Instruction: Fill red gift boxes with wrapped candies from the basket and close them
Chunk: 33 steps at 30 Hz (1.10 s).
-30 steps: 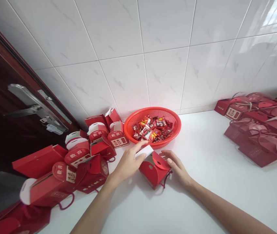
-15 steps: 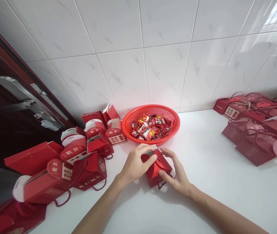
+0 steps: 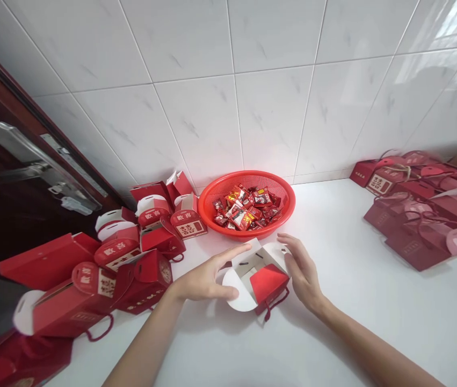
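Observation:
A small red gift box [image 3: 267,284] with a white inside stands on the white table, its top flaps spread apart. My left hand [image 3: 204,277] is at its left side, thumb on the rounded white left flap and forefinger along the back flap. On the other side, my right hand [image 3: 303,271] has the right flap between thumb and fingers. A dark red cord hangs at the box's front. Just behind the box, a red plastic basket [image 3: 288,212] holds many wrapped candies [image 3: 246,207].
Several red gift boxes [image 3: 79,303] crowd the left side, beside a dark door with a metal handle [image 3: 30,156]. More red boxes [image 3: 417,242] lie at the right against the tiled wall [image 3: 272,118]. The white table [image 3: 353,328] runs along the wall.
The box's interlocked red top has come open, and its flaps now fold outward with the white inside showing. My hands have moved apart, left hand leftward and right hand slightly rightward.

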Available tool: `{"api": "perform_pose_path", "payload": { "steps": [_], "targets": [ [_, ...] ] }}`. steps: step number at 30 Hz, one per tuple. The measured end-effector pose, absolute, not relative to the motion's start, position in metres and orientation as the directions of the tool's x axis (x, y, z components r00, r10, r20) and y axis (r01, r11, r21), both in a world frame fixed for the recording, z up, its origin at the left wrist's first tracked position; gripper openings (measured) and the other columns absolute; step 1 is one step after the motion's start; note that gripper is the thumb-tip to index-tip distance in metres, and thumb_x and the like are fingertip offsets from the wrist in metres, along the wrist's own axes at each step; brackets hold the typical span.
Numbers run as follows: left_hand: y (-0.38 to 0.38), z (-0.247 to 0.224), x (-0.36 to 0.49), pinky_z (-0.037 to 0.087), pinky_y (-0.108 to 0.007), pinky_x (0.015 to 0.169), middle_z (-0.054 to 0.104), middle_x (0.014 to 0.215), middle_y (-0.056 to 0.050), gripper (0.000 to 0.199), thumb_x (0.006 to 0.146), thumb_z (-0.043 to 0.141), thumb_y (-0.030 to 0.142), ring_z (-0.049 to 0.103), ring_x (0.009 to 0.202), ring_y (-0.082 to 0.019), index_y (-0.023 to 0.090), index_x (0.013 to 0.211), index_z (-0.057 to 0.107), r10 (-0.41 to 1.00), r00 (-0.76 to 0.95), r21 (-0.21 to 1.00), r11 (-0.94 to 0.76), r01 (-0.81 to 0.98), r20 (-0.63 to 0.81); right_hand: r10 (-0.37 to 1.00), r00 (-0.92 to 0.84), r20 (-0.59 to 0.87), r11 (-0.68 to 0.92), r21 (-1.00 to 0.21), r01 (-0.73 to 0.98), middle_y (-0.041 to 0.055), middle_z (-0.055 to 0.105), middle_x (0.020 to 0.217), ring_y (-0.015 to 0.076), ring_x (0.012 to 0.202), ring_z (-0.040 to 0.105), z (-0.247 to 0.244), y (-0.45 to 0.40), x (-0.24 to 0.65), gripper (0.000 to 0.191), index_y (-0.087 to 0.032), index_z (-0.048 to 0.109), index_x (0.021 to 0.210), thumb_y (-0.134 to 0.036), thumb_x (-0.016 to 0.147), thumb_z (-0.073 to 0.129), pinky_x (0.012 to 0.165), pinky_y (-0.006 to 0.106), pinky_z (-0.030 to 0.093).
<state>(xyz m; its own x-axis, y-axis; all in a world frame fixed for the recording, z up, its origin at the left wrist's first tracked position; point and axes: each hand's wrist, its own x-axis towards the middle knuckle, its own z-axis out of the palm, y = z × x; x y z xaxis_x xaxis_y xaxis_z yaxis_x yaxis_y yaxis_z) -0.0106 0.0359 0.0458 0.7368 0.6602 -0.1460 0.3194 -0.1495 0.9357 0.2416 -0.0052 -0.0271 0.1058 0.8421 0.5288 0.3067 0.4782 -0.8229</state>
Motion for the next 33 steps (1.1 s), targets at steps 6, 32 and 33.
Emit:
{"api": "perform_pose_path", "payload": {
  "steps": [6, 32, 33],
  "targets": [
    [0.036, 0.033, -0.013, 0.025, -0.046, 0.124, 0.020, 0.169, -0.008, 0.113, 0.066, 0.088, 0.049, 0.025, 0.153, -0.034, 0.028, 0.160, 0.027, 0.673, 0.693, 0.924, -0.037, 0.382, -0.259, 0.697, -0.244, 0.674, 0.681, -0.517, 0.518, 0.0064, 0.062, 0.139, 0.0274, 0.138, 0.047, -0.028, 0.004, 0.255, 0.043, -0.029, 0.070, 0.115, -0.008, 0.098, 0.037, 0.108, 0.051, 0.044],
    [0.021, 0.010, -0.027, 0.031, -0.046, 0.121, 0.033, 0.164, -0.013, 0.117, 0.064, 0.089, 0.055, 0.037, 0.147, -0.035, 0.026, 0.160, 0.028, 0.723, 0.647, 0.942, 0.014, 0.337, -0.242, 0.785, -0.584, 0.207, 0.338, -0.933, 0.123, 0.0093, 0.043, 0.158, 0.0342, 0.149, 0.032, 0.000, 0.010, 0.281, 0.072, -0.030, 0.066, 0.132, -0.041, 0.065, 0.092, 0.120, 0.056, 0.027],
    [0.021, 0.010, -0.027, 0.030, -0.047, 0.122, 0.034, 0.164, -0.013, 0.117, 0.064, 0.089, 0.056, 0.035, 0.148, -0.036, 0.026, 0.160, 0.028, 0.727, 0.642, 0.937, 0.006, 0.348, -0.243, 0.777, -0.598, 0.199, 0.347, -0.927, 0.142, 0.0102, 0.042, 0.159, 0.0340, 0.149, 0.033, -0.001, 0.011, 0.282, 0.083, -0.030, 0.059, 0.140, -0.042, 0.065, 0.092, 0.121, 0.055, 0.028]
  ]
}}
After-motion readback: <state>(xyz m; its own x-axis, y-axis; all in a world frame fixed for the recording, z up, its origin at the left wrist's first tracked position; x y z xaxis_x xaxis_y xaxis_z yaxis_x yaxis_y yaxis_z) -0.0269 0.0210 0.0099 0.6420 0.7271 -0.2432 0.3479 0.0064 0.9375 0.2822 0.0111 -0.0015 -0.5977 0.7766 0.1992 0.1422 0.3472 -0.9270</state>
